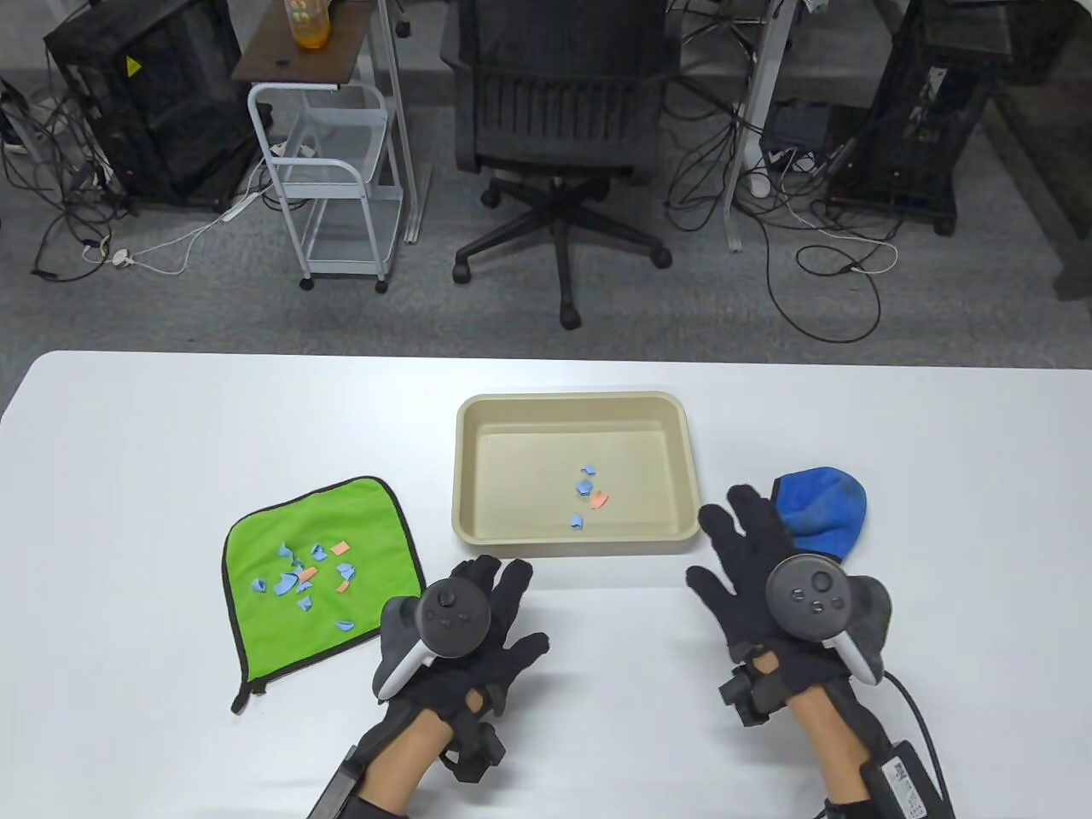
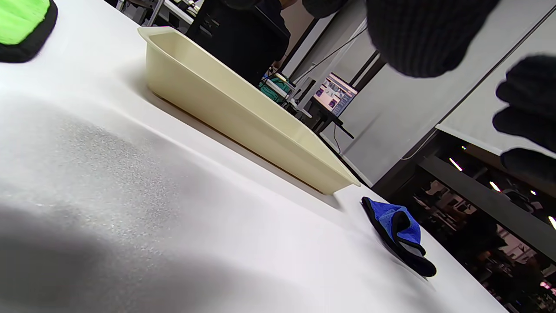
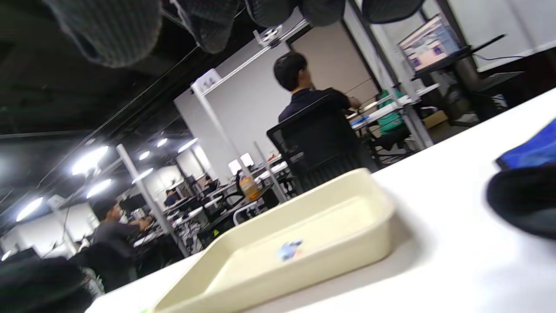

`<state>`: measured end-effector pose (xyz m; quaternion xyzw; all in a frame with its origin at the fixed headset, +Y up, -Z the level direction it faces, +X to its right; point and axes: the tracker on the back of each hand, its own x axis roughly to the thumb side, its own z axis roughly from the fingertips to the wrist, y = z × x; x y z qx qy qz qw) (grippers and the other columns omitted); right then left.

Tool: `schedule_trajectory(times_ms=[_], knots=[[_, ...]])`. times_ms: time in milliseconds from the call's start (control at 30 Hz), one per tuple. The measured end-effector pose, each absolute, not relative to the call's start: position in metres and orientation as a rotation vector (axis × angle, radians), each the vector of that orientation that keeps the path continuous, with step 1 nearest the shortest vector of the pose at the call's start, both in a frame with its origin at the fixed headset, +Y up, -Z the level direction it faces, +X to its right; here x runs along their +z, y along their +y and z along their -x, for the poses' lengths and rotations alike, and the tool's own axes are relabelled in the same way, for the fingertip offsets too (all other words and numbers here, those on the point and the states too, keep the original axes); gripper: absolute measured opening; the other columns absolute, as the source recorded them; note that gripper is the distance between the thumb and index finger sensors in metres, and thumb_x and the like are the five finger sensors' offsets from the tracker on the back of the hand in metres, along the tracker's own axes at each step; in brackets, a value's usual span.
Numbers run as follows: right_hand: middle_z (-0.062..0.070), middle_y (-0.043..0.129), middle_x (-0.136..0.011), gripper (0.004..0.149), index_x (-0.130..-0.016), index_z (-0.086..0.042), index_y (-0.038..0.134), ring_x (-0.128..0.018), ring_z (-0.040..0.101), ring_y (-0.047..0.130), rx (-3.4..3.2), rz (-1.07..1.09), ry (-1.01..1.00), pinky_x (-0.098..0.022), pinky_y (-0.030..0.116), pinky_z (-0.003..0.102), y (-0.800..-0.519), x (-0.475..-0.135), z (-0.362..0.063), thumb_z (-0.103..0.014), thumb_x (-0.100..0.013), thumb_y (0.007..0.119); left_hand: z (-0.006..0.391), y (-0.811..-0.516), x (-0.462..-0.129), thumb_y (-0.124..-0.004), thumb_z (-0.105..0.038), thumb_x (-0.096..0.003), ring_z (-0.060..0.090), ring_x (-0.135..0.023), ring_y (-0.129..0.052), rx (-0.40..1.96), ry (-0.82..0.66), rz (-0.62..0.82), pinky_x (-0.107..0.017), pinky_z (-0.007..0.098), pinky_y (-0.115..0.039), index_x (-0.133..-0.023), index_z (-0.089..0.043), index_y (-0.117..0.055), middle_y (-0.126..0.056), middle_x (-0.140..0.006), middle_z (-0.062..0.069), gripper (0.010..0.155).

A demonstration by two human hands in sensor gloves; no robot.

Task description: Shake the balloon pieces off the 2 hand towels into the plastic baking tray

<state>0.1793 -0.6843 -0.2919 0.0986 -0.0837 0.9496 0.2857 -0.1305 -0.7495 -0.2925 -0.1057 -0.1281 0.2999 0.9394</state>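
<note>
With both hands empty and fingers spread, the left hand (image 1: 465, 618) hovers beside the flat green hand towel (image 1: 320, 576), which carries the loose blue and orange balloon pieces (image 1: 307, 580). Right hand (image 1: 772, 572) is next to the crumpled blue hand towel (image 1: 823, 508). Grip the green towel by opposite edges, fold it into a trough, carry it level over the beige plastic baking tray (image 1: 465, 478), then tilt and shake inside the rim.
</note>
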Motion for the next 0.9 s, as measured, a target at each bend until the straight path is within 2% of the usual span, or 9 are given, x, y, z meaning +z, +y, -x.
schedule_trajectory(times_ms=[100, 200, 267, 367, 900], knots=[[0.000, 0.028, -0.121, 0.070, -0.103, -0.037, 0.044, -0.110, 0.030, 0.030, 2.529, -0.301, -0.176, -0.076, 0.045, 0.057, -0.698, -0.287, -0.156, -0.059, -0.041, 0.069, 0.129, -0.751, -0.292, -0.071, -0.056, -0.0382, 0.047, -0.109, -0.017, 0.610, -0.266, 0.221, -0.072, 0.071, -0.031, -0.105, -0.038, -0.024, -0.015, -0.113, 0.011, 0.084], [0.000, 0.032, -0.121, 0.072, -0.103, -0.035, 0.045, -0.110, 0.030, 0.032, 2.519, -0.314, -0.101, -0.075, 0.046, 0.058, -0.726, -0.285, -0.138, -0.058, -0.040, 0.070, 0.127, -0.754, -0.292, -0.071, -0.056, -0.0382, 0.047, -0.109, -0.017, 0.605, -0.271, 0.232, -0.072, 0.071, -0.031, -0.105, -0.038, -0.023, -0.015, -0.113, 0.011, 0.084], [0.000, 0.027, -0.121, 0.073, -0.104, -0.035, 0.040, -0.110, 0.030, 0.028, 2.587, -0.344, 0.019, -0.076, 0.043, 0.057, -0.737, -0.286, -0.133, -0.059, -0.041, 0.069, 0.125, -0.756, -0.291, -0.071, -0.056, -0.0382, 0.047, -0.109, -0.017, 0.600, -0.278, 0.244, -0.072, 0.071, -0.030, -0.105, -0.038, -0.023, -0.015, -0.113, 0.011, 0.084], [0.000, 0.030, -0.120, 0.074, -0.103, -0.034, 0.040, -0.109, 0.030, 0.030, 2.637, -0.324, 0.010, -0.076, 0.043, 0.058, -0.747, -0.287, -0.136, -0.060, -0.040, 0.069, 0.122, -0.757, -0.290, -0.071, -0.056, -0.0382, 0.047, -0.109, -0.017, 0.592, -0.285, 0.245, -0.072, 0.071, -0.031, -0.105, -0.038, -0.023, -0.015, -0.113, 0.011, 0.084], [0.001, 0.031, -0.120, 0.074, -0.103, -0.033, 0.041, -0.109, 0.031, 0.031, 2.641, -0.330, 0.011, -0.076, 0.041, 0.059, -0.746, -0.290, -0.145, -0.060, -0.040, 0.068, 0.124, -0.761, -0.291, -0.071, -0.057, -0.0379, 0.047, -0.109, -0.014, 0.600, -0.269, 0.253, -0.072, 0.072, -0.028, -0.104, -0.039, -0.022, -0.014, -0.113, 0.011, 0.084]])
